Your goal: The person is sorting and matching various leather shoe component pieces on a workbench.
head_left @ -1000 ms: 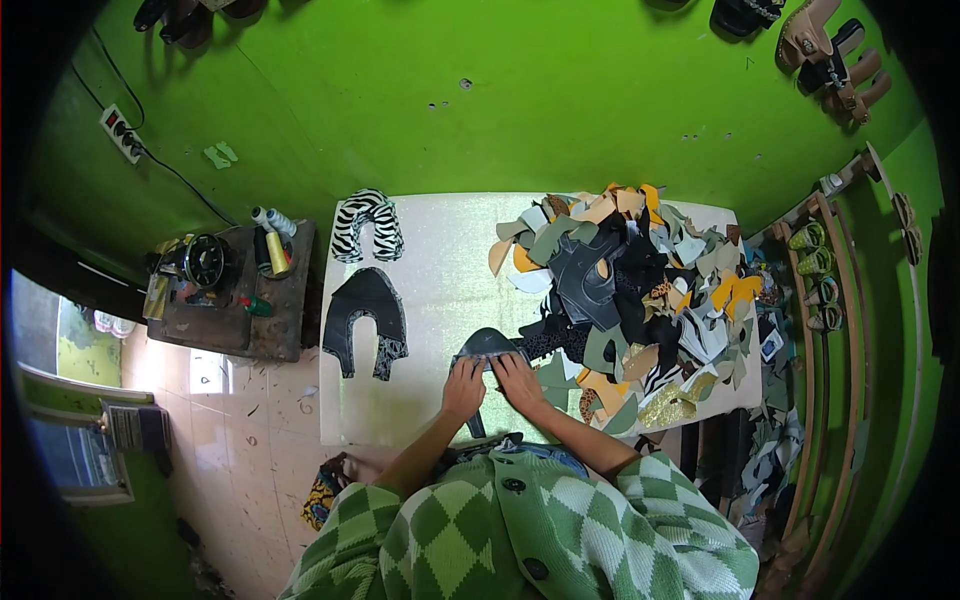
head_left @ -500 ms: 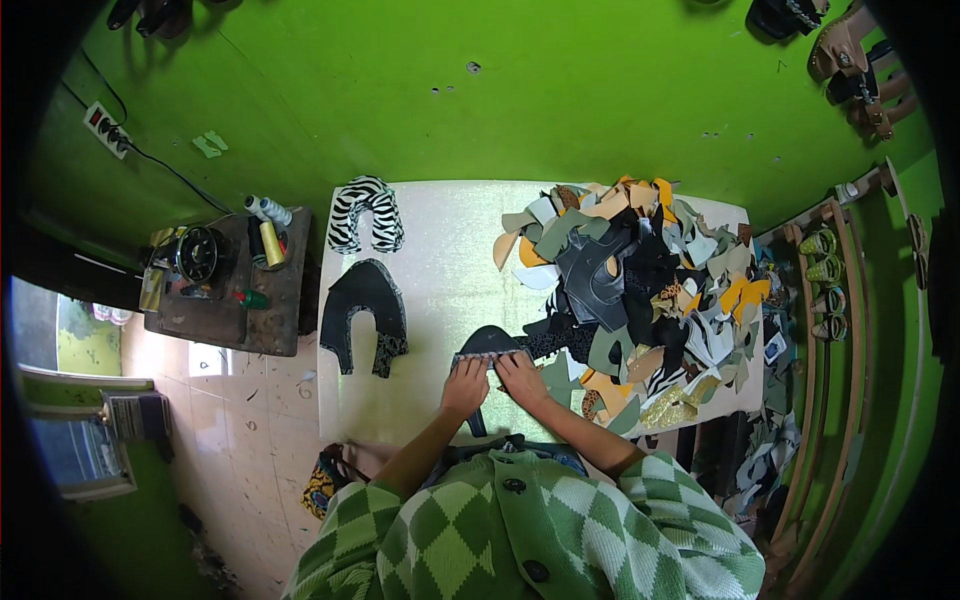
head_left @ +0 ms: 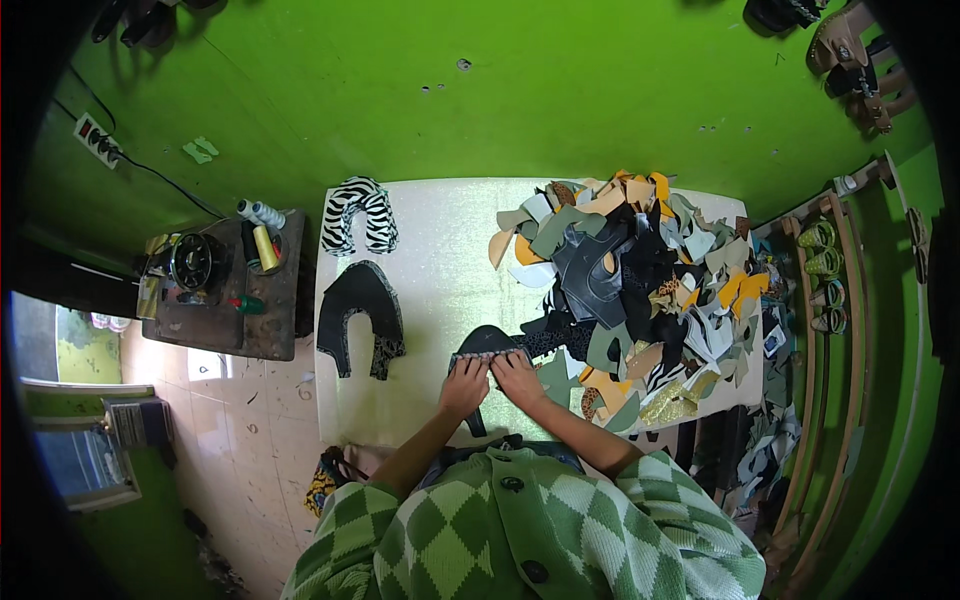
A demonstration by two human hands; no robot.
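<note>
Right in front of me on the pale table lies a black shoe upper point(head_left: 487, 340), a curved piece whose patterned inner edge runs under my fingertips. My left hand point(head_left: 464, 386) and my right hand point(head_left: 516, 379) sit side by side, with fingers bent and pressed together along that edge. A narrow black leg of the piece shows below my left hand; the rest of the edge is covered by my fingers. Off to the left rests another U-shaped black upper point(head_left: 350, 300) with a speckled edge. Beyond it stands a stack of zebra-striped U-shaped pieces point(head_left: 343, 214).
A big heap of cut scraps point(head_left: 600, 260) covers the right of the table point(head_left: 440, 230). Left of the table, a dark wooden stand point(head_left: 270, 325) carries thread spools point(head_left: 264, 248) and a black wheel point(head_left: 192, 262). Finished sandals point(head_left: 822, 266) sit on a rack at the right.
The view has shifted slightly. Both hands stay on the black shoe upper's edge, with hardly any movement visible.
</note>
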